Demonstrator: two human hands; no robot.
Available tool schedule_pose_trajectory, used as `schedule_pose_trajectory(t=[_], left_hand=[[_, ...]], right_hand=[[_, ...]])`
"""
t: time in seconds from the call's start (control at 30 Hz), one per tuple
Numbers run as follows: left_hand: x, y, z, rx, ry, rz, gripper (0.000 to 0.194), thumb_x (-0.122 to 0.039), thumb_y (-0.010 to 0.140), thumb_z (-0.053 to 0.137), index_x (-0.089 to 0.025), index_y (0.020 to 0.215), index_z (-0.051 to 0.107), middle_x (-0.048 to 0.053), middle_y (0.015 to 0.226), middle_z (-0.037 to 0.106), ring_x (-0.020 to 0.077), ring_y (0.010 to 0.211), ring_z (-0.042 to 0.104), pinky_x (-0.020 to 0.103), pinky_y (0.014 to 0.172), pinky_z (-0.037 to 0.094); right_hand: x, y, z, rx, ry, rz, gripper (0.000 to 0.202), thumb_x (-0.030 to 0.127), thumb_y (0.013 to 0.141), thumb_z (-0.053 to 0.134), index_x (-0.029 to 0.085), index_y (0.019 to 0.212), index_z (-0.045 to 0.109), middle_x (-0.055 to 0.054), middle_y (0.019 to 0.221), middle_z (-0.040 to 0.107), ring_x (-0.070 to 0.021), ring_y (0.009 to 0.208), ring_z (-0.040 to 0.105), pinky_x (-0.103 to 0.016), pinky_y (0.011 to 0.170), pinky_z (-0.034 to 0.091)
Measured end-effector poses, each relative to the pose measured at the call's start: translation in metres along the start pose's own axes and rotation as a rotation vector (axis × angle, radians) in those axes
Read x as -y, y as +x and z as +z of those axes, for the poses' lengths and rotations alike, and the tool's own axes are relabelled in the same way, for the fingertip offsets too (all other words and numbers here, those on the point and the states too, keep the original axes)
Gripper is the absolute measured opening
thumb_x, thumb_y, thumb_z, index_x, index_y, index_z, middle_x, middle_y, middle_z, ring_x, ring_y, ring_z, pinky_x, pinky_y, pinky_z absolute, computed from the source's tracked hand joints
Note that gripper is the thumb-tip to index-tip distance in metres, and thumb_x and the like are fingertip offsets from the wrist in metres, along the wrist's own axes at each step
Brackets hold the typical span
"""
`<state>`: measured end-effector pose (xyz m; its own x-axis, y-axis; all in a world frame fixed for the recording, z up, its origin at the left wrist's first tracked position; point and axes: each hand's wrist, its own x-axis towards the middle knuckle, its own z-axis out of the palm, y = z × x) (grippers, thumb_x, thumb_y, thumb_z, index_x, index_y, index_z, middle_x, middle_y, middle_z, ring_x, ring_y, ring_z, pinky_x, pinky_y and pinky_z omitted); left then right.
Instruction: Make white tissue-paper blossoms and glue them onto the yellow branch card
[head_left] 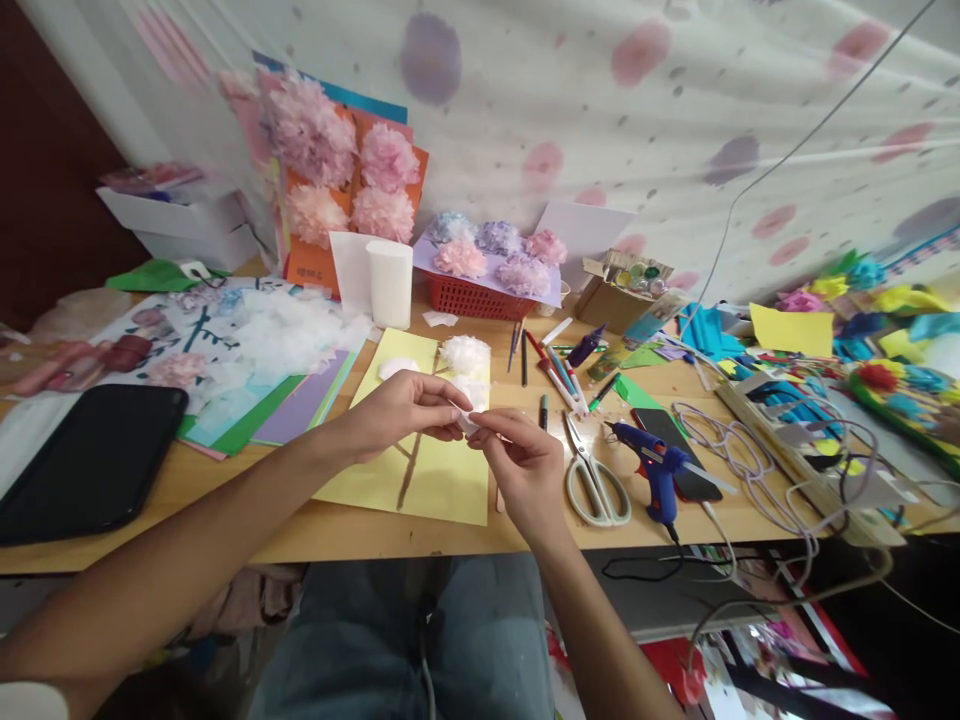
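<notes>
Between my two hands is a small piece of white paper (466,424), pinched at both sides. My left hand (401,412) grips its left side with thumb and fingertips, and my right hand (525,462) holds the right side the same way. Both hands hover over a yellow sheet (450,485) that bears a brown painted branch shape (409,475). A fluffy white paper puff (464,354) rests at the sheet's upper right, and a flat white round piece (397,368) lies at its upper left, partly behind my left hand.
Scissors (595,480), a blue glue gun (656,465) and a phone (686,450) lie at the right. Markers (559,375) sit behind my right hand. At the left are a black tablet (90,460) and white tissue (277,325). A red basket (480,298) stands behind.
</notes>
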<state>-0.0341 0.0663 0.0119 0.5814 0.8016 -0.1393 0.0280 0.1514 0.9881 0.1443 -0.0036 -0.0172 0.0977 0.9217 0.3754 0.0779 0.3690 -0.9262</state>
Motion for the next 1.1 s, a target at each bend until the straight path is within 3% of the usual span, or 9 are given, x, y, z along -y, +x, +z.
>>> schedule_pose_trajectory(t=[0.17, 0.37, 0.57, 0.67, 0.8, 0.93, 1.1], left_hand=[[-0.001, -0.001, 0.003, -0.006, -0.007, 0.031, 0.024, -0.033, 0.079, 0.075, -0.015, 0.095, 0.073, 0.006, 0.084, 0.077, 0.0187, 0.083, 0.072, 0.036, 0.086, 0.058], [0.002, -0.001, 0.005, 0.013, 0.037, 0.114, 0.027, -0.037, 0.079, 0.078, -0.014, 0.093, 0.073, 0.005, 0.083, 0.075, 0.0166, 0.078, 0.070, 0.031, 0.079, 0.056], [0.001, -0.002, 0.007, 0.003, 0.141, 0.192, 0.020, -0.031, 0.080, 0.076, -0.015, 0.090, 0.071, 0.004, 0.081, 0.073, 0.0155, 0.079, 0.068, 0.029, 0.077, 0.053], [0.001, -0.003, 0.008, -0.014, 0.206, 0.207, 0.022, -0.033, 0.081, 0.075, -0.016, 0.093, 0.069, 0.004, 0.083, 0.074, 0.0165, 0.080, 0.069, 0.030, 0.077, 0.053], [0.003, -0.003, 0.007, -0.015, 0.258, 0.211, 0.024, -0.032, 0.081, 0.074, -0.017, 0.097, 0.064, 0.002, 0.077, 0.073, 0.0158, 0.075, 0.068, 0.028, 0.071, 0.052], [0.004, -0.003, 0.009, -0.028, 0.260, 0.199, 0.024, -0.032, 0.081, 0.073, -0.016, 0.098, 0.067, 0.003, 0.078, 0.074, 0.0165, 0.076, 0.069, 0.029, 0.073, 0.053], [0.008, -0.001, 0.013, -0.073, 0.247, 0.170, 0.019, -0.032, 0.079, 0.074, -0.015, 0.086, 0.073, 0.004, 0.075, 0.074, 0.0163, 0.072, 0.070, 0.028, 0.069, 0.056]], right_hand=[[-0.002, -0.001, -0.002, -0.001, 0.001, -0.031, 0.022, 0.017, 0.087, 0.061, 0.025, 0.093, 0.080, -0.004, 0.091, 0.074, -0.0146, 0.074, 0.071, -0.029, 0.066, 0.061], [-0.006, -0.006, -0.003, 0.011, -0.159, -0.140, 0.027, 0.013, 0.088, 0.057, 0.025, 0.097, 0.080, -0.004, 0.093, 0.074, -0.0149, 0.076, 0.071, -0.031, 0.071, 0.062], [0.001, -0.007, -0.003, -0.054, 0.156, 0.108, 0.017, 0.033, 0.090, 0.066, 0.025, 0.100, 0.076, -0.003, 0.091, 0.075, -0.0169, 0.082, 0.074, -0.033, 0.078, 0.064], [0.008, -0.002, -0.003, -0.039, 0.183, 0.307, 0.028, 0.045, 0.082, 0.076, 0.023, 0.100, 0.075, -0.002, 0.083, 0.075, -0.0165, 0.075, 0.073, -0.031, 0.072, 0.063], [0.012, 0.003, -0.002, 0.004, 0.180, 0.456, 0.031, 0.047, 0.071, 0.084, 0.018, 0.080, 0.074, -0.001, 0.071, 0.072, -0.0153, 0.069, 0.070, -0.029, 0.069, 0.061], [0.007, 0.001, 0.001, -0.046, 0.121, 0.389, 0.029, 0.045, 0.071, 0.083, 0.019, 0.074, 0.072, -0.001, 0.067, 0.071, -0.0149, 0.065, 0.068, -0.029, 0.067, 0.059], [0.005, -0.003, 0.008, -0.099, -0.043, 0.248, 0.024, 0.042, 0.079, 0.076, 0.019, 0.078, 0.072, -0.004, 0.073, 0.074, -0.0173, 0.070, 0.069, -0.030, 0.068, 0.059]])
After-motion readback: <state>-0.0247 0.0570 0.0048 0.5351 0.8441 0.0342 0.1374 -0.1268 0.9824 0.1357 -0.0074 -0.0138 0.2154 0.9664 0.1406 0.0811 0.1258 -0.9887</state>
